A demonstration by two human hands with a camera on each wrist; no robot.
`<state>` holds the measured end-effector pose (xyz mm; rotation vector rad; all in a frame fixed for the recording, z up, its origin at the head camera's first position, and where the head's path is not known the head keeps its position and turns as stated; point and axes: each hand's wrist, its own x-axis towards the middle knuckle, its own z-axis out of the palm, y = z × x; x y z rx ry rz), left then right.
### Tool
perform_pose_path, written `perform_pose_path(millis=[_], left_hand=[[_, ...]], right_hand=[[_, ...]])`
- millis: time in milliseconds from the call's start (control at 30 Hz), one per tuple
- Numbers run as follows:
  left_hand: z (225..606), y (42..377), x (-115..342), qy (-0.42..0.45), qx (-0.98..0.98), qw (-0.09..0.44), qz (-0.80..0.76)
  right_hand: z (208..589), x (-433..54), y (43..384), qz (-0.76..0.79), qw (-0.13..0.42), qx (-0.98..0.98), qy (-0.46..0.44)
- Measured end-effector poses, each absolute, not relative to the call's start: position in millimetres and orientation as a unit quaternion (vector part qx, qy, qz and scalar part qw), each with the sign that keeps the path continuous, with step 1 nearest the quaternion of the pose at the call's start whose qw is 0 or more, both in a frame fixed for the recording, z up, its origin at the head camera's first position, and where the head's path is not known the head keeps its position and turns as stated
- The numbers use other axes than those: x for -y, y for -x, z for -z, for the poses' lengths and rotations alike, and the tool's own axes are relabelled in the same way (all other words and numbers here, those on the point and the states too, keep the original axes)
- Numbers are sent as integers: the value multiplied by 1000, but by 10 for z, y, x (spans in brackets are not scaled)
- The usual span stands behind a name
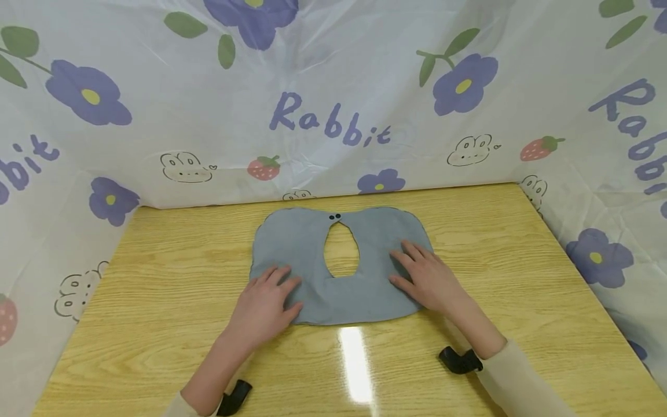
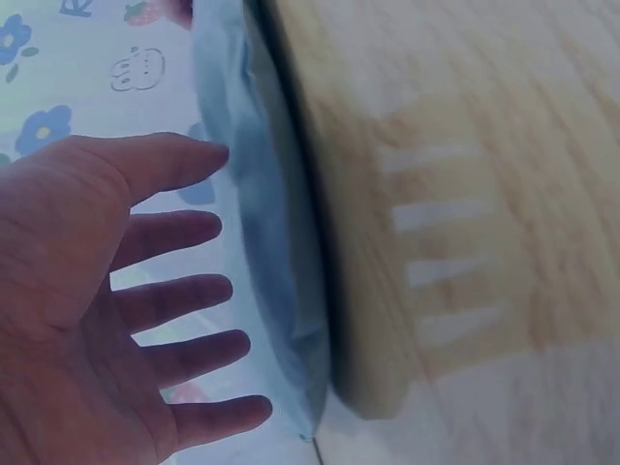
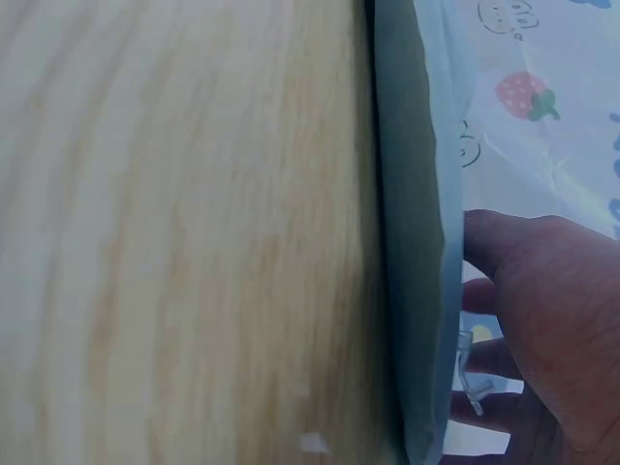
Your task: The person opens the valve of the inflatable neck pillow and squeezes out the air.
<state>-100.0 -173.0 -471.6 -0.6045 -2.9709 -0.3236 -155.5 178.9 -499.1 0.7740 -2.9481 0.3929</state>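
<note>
A grey-blue cloth bib (image 1: 349, 301) lies spread flat on the wooden table, its oval neck opening showing the wood beneath. Two small black snaps (image 1: 334, 217) sit side by side at the top of that opening. My left hand (image 1: 266, 304) rests on the bib's lower left part with fingers spread. On the right side, my right hand (image 1: 424, 278) lies over the edge of the cloth, fingers extended and apart. The left wrist view shows straight, separated fingers along the bib's edge (image 2: 271, 194). In the right wrist view, the cloth's edge (image 3: 412, 213) partly hides the fingertips.
The wooden table (image 1: 172, 278) spreads out around the bib. A white sheet (image 1: 344, 75) printed with flowers, rabbits and strawberries hangs behind and on both sides. Black elbow-shaped pieces sit by each wrist, one at the right (image 1: 461, 360), another at the left (image 1: 235, 398).
</note>
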Motion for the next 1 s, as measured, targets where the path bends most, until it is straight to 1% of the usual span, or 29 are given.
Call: perform_pose_path(millis=[233,600,1000], left_hand=[[4655,955,1724,226,969,58,86],[4731,976,1723,212,975,8,69],[4751,978,1711,210,975,-4,70]], right_hand=[[4959,-1851,1480,-121,30,959,-255],[5001,-1889,1438,-108,29,958,-263],[5000,-1898,1432,-113,27,959,-260]])
